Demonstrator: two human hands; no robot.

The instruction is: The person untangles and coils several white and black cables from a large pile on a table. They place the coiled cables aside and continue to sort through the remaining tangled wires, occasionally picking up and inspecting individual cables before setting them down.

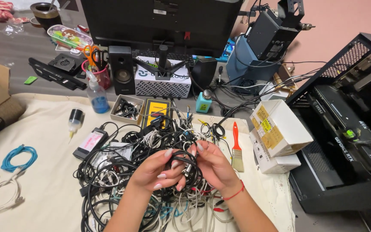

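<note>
Nearest, the left hand (156, 171) and the right hand (211, 165) meet over a heap of tangled cables (151, 172) on the cloth-covered worktop (48, 189). Both sets of fingers curl around a coiled black cable (184, 162) held between them above the heap. To the left lies a blue cable (19, 156). Right of the heap lies a paintbrush (236, 148), then white boxes (278, 133). Farther off stand a speaker (122, 69) and a monitor (159, 21).
</note>
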